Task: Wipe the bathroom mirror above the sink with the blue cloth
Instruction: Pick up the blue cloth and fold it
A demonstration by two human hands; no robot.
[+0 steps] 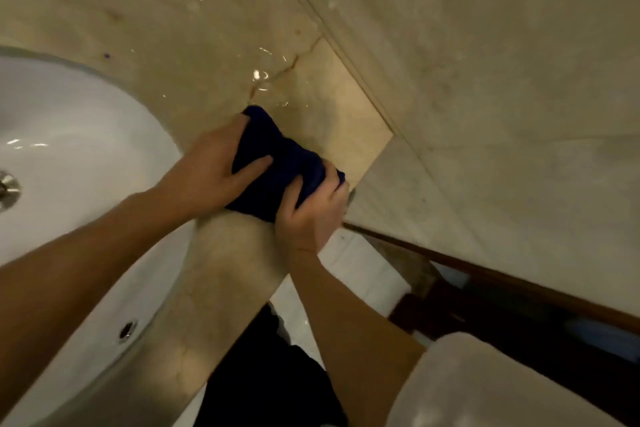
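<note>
A dark blue cloth (280, 163) lies bunched on the beige marble counter (214, 45), just right of the white sink (69, 149). My left hand (211, 170) presses on the cloth's left side, fingers spread over it. Gripping its lower right edge is my right hand (311, 208), fingers curled into the fabric. The mirror is not in view.
The sink's drain (7, 189) shows at the left edge and an overflow hole (127, 329) lower down. Water drops glisten on the counter behind the cloth. A marble wall (502, 97) rises on the right. Below it runs a dark wooden edge (519, 284), and a pale rounded object (485, 385) sits bottom right.
</note>
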